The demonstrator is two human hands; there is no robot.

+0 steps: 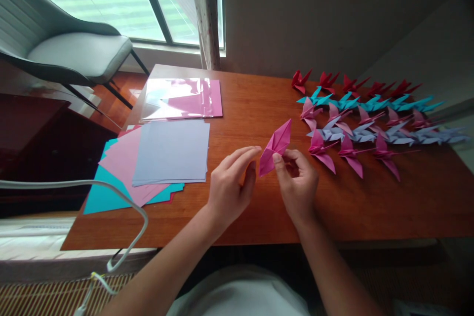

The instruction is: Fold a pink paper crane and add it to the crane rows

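My right hand [298, 180] pinches a bright pink folded paper [276, 148] between thumb and fingers, above the table. The paper is a long diamond shape with creases and pointed ends, tilted up to the right. Just left of it is my left hand [233, 182], its fingers bent and a gap between them and the thumb. Its fingertips come close to the paper's left edge, and nothing shows in its grasp. To the right stand finished paper cranes in rows, among them bright pink cranes [348, 153], turquoise cranes [348, 101] and red cranes [328, 81].
Lavender paper sheets [172, 150] lie at the left over pink sheets [120, 160] and turquoise sheets [101, 192]. Behind them is a clear plastic packet [177, 98] of paper. A white cable [142, 219] loops at the wooden table's [240, 232] left front. A chair [77, 54] stands beyond.
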